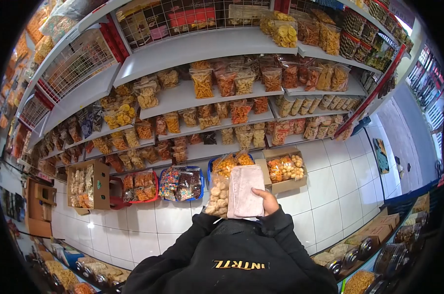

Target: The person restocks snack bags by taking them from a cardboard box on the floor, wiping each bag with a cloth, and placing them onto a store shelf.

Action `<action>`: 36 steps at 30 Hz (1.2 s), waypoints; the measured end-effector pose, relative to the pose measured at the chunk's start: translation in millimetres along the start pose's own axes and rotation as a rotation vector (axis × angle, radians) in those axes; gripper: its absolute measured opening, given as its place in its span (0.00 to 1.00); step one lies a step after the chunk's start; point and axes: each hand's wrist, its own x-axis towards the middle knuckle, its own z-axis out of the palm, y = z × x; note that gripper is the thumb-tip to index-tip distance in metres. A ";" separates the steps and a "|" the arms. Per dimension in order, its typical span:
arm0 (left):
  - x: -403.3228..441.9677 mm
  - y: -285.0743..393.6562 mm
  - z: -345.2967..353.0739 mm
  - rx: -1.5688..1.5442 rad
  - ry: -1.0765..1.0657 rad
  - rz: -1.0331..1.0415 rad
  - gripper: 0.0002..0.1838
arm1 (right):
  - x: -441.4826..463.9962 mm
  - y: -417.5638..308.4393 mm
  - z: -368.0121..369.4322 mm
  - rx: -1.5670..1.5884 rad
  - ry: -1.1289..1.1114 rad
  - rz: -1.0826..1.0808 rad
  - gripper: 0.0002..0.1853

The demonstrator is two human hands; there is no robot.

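Observation:
My right hand (267, 200) grips the right edge of a folded pale pink cloth (245, 191), its thumb lying on top. Left of the cloth and partly beneath it is a clear plastic bag of round beige snacks (218, 197). My left sleeve (202, 226) ends at the bottom of this bag. The fingers of my left hand are hidden behind the bag and cloth, so their grip does not show. Just beyond, on the floor, a blue basket (210, 169) holds bags of orange snacks (225, 164), partly covered by the cloth.
Tiered grey shelves (182, 46) ahead carry many bagged snacks. On the tiled floor (324, 196) stand a cardboard box (290, 186), another blue basket (201, 188), a red basket (156, 188) and a tall carton (102, 186). Jars (391, 257) line the shelf behind me at right.

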 end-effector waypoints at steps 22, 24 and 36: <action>74.5 -7.7 140.6 -1.288 0.642 -1.064 0.19 | 5.2 -112.2 -42.4 -0.763 -0.211 -0.355 0.27; 83.6 -1.0 134.0 -1.287 0.586 -0.925 0.27 | 13.4 -112.0 -48.7 -0.956 -0.226 -0.454 0.30; 139.1 15.0 95.4 -1.387 0.587 -0.896 0.34 | 32.9 -172.2 13.1 -1.592 -0.201 -0.849 0.31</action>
